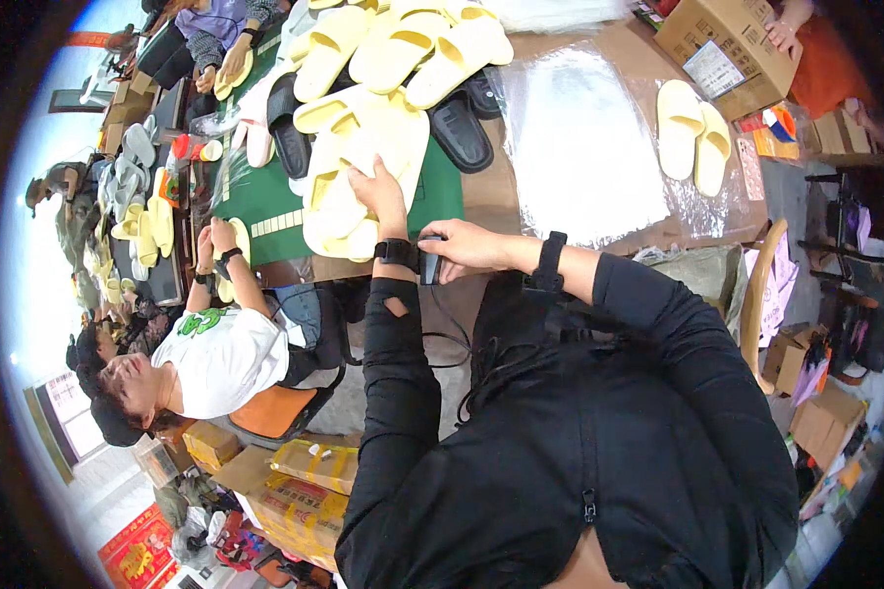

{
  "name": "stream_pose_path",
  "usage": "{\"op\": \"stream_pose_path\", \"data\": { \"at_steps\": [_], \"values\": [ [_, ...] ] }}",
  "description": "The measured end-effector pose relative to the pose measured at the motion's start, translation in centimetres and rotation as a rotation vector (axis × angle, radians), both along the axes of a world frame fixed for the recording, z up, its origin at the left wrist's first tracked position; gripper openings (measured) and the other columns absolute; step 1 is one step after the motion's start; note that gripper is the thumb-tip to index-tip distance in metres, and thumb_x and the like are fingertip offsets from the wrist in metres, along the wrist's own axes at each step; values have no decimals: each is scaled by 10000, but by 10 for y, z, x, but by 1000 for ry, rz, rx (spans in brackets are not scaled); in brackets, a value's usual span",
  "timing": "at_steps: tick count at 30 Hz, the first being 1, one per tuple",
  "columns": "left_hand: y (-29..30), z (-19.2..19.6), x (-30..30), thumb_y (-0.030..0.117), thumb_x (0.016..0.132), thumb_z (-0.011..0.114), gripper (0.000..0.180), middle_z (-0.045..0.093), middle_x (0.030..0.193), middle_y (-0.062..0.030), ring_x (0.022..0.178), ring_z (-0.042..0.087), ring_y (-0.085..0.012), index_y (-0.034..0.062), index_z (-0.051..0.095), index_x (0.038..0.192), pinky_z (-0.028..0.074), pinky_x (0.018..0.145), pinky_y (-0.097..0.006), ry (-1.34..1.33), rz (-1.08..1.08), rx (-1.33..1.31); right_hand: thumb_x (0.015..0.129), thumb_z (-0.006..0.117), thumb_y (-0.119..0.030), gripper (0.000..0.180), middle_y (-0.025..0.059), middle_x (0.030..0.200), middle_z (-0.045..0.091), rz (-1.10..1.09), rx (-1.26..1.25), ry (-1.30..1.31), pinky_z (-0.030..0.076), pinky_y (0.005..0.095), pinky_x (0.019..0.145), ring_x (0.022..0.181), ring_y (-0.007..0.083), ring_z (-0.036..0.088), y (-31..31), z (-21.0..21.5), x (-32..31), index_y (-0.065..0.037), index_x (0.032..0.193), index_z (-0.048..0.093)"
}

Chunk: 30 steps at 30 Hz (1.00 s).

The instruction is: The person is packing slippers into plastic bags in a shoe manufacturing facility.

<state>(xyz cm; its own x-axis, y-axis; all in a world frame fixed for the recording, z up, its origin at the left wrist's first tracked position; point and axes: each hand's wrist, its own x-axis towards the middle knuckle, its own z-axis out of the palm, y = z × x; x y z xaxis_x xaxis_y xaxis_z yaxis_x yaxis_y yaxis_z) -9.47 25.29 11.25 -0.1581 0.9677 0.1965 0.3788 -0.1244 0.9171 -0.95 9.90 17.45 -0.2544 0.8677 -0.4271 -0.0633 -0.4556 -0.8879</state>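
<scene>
My left hand (pixel 376 191) reaches over a pile of pale yellow slippers (pixel 346 147) at the table's front. Its fingers are apart and lie against the slippers; I cannot see it gripping one. Close to my left wristband, my right hand (pixel 452 247) is closed round a small dark handheld device (pixel 429 267), with the thumb along its top. A thin dark cable hangs below that device. Beside the pile lie black slippers (pixel 460 135), and more yellow slippers (pixel 459 61) are heaped farther back.
Clear plastic bags (pixel 584 147) lie in a stack right of the slippers. Beyond them are a yellow slipper pair (pixel 692 137) and a cardboard box (pixel 727 54) with another person's hand on it. A seated co-worker (pixel 221 358) is at my left, another person at the far left.
</scene>
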Motion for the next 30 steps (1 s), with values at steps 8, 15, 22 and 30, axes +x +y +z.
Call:
{"op": "stream_pose_path", "data": {
  "at_steps": [8, 15, 22, 30],
  "values": [
    [-20, -11, -6, 93, 818, 580, 242, 587, 938, -222, 875, 571, -332, -91, 513, 961, 418, 808, -379, 29, -197, 34, 800, 529, -171, 281, 121, 1010, 565, 6, 908, -1243, 403, 398, 868, 958, 272, 535, -9, 10, 52, -41, 1048, 547],
    [-56, 31, 12, 66, 869, 531, 211, 574, 1012, -188, 895, 545, -194, -86, 462, 998, 431, 797, -322, -207, -179, -224, 850, 537, -286, 430, 152, 1150, 508, -320, 574, -1061, 377, 391, 930, 1057, 290, 493, -45, -11, 100, -22, 1181, 463],
    [-110, 39, 58, 47, 866, 539, 281, 576, 961, -126, 834, 573, -159, -27, 392, 1094, 446, 661, -256, -441, -533, -503, 894, 451, -486, 699, 192, 1165, 500, -447, -143, -84, 409, 326, 883, 1092, 236, 482, -38, -23, 94, 35, 1325, 274],
    [-142, 49, 84, 164, 892, 519, 235, 613, 898, -107, 780, 592, -139, -23, 521, 1034, 463, 667, -269, -123, -1027, -611, 848, 599, -159, 383, 106, 1076, 601, -691, 237, 33, 484, 294, 827, 941, 168, 585, -72, -58, 133, 7, 1172, 480]
  ]
}}
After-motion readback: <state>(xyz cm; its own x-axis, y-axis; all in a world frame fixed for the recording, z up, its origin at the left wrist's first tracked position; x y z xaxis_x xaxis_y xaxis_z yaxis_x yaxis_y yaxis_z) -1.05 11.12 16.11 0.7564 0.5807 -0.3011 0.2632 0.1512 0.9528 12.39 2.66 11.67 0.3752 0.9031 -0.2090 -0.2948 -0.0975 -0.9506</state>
